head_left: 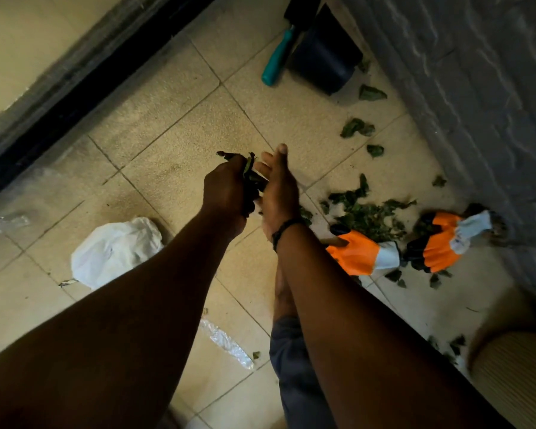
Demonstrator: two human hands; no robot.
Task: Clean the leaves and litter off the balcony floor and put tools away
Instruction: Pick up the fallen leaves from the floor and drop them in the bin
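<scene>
My left hand (225, 188) grips a bunch of dark green leaves (251, 174) above the tiled floor. My right hand (277, 190) is beside it with straight fingers, its palm against the leaves. A pile of leaves (370, 216) lies on the tiles to the right, and more loose leaves (356, 127) are scattered along the grey wall. Two orange and white gloves (362, 253) (443, 239) lie on the leaf pile. A trowel with a teal handle (277, 58) leans by a black pot (324, 60) at the top.
A white plastic bag (115, 250) lies on the floor at left. Foil strips (226, 343) (0, 224) lie on the tiles. A dark door track (84, 85) runs along the upper left. The grey wall (477, 88) bounds the right. A woven beige stool (514, 376) stands at lower right.
</scene>
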